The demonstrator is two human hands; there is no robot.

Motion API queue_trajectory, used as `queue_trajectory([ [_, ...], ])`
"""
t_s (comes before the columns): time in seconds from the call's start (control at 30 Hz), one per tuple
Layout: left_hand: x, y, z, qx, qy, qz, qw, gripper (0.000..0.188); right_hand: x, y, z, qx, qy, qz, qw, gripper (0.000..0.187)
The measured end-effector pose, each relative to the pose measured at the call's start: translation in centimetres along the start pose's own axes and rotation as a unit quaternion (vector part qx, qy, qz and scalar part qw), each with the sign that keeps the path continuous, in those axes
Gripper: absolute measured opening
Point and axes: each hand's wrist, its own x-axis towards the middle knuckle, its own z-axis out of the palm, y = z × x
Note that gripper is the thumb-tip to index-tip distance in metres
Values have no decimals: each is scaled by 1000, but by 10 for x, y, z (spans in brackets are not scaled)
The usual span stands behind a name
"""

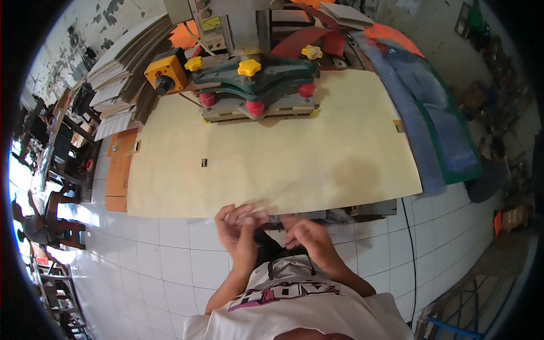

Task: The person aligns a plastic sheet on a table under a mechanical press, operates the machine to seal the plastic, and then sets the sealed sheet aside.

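Note:
My left hand (239, 231) is at the near edge of a pale yellow board (170, 170), its fingers curled toward the thumb. The fingertips are smeared by motion, and a faint translucent streak shows beside them over the board. Close by on the right, my right hand (310, 240) is closed with the fingers folded in, just in front of the same edge. What either hand holds, if anything, cannot be made out. A small dark square (204, 162) lies on the board ahead of my left hand.
A press head (258, 85) with yellow knobs and red spacers stands over the board's far side. Left of it are a yellow control box (165, 74) and stacked sheets (122, 73). Blue plastic sheets (416, 102) lie at right. A black cable (413, 255) crosses the tiled floor.

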Motion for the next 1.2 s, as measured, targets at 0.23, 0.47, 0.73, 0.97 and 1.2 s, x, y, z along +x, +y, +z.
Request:
queue_trajectory([
  [0.23,-20,46,-44,-38,-189,-298,935,24,19,15,20,330,-121,-26,936,76],
  [0.47,-18,83,-117,137,-256,-333,897,20,38,-4,-15,508,-259,-179,802,85],
  [0.73,-26,133,-175,358,-216,-345,840,22,37,-34,-67,528,-203,-221,795,50],
  [0.97,-42,179,-234,343,-83,-325,877,23,3,-60,-139,460,-108,-318,822,34],
  [1.2,-37,222,-285,259,-27,-209,943,29,-68,-87,-201,363,42,-432,825,27],
])
